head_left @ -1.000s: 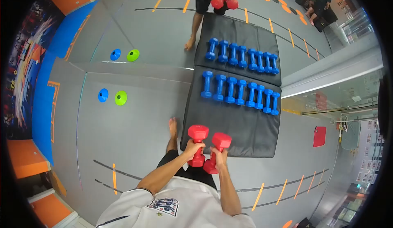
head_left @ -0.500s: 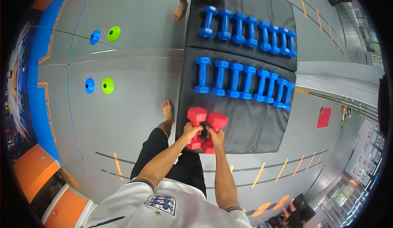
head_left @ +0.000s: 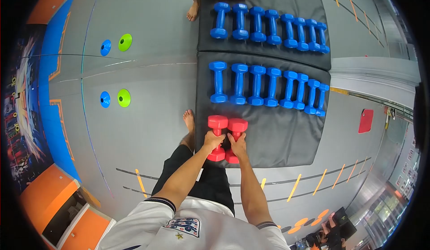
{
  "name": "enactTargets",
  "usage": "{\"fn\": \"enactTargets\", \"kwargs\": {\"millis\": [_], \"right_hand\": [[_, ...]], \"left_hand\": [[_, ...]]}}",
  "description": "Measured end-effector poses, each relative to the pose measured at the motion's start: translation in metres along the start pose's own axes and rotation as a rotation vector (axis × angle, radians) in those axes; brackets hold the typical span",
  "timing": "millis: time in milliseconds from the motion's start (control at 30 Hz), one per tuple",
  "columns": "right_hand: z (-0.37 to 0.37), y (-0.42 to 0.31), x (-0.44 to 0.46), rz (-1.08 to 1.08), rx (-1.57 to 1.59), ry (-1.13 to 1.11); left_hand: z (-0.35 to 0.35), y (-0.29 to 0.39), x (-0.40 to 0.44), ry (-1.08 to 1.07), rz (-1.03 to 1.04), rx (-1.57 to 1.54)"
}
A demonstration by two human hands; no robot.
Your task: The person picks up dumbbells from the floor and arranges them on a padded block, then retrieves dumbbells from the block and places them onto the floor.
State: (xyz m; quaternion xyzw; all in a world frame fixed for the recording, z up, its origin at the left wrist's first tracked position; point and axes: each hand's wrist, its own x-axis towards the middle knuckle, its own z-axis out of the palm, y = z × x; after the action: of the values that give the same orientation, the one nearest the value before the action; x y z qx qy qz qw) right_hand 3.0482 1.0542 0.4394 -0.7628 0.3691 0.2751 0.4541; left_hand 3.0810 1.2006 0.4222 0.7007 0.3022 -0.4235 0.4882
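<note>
Gripping 1 red dumbbell (head_left: 217,120) by its handle with the left hand (head_left: 212,141) closed around it, over the surface of the black mat (head_left: 282,139), close to its near-left corner. Gripping a 2nd red dumbbell (head_left: 237,124) the same way with the right hand (head_left: 238,145), just to the right, along the near edge. Holding both side by side, lengthwise toward the far edge; impossible to tell whether resting or slightly raised. Facing a row of 8 blue dumbbells (head_left: 272,87) spread from left edge to right edge. Standing with 1 bare foot (head_left: 189,121) on the floor, just outside the left edge.
</note>
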Motion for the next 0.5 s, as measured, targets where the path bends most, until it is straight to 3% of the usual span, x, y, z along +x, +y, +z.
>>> {"fn": "enactTargets", "kwargs": {"millis": [100, 167, 200, 333, 367, 433, 500], "right_hand": [[-0.008, -0.008, -0.014, 0.006, -0.239, -0.06], [-0.01, 0.005, -0.021, -0.123, -0.215, -0.034], [-0.012, 0.013, -0.027, -0.185, -0.2, -0.014], [-0.023, 0.022, -0.066, -0.4, -0.296, 0.059], [-0.026, 0.018, -0.078, -0.407, -0.268, 0.066], [-0.029, 0.017, -0.102, -0.414, -0.212, 0.076], [-0.026, 0.02, -0.126, -0.381, -0.16, 0.141]], "left_hand": [[-0.011, -0.001, -0.001, -0.019, 0.06, 0.205], [-0.021, 0.001, -0.016, -0.092, 0.149, 0.171], [-0.025, 0.004, -0.022, -0.143, 0.081, 0.274], [-0.048, 0.014, -0.053, -0.239, 0.213, 0.269], [-0.047, -0.012, -0.03, -0.306, 0.25, 0.209], [-0.06, 0.008, -0.064, -0.311, 0.259, 0.153], [-0.07, 0.006, -0.064, -0.5, 0.278, 0.115]]}}
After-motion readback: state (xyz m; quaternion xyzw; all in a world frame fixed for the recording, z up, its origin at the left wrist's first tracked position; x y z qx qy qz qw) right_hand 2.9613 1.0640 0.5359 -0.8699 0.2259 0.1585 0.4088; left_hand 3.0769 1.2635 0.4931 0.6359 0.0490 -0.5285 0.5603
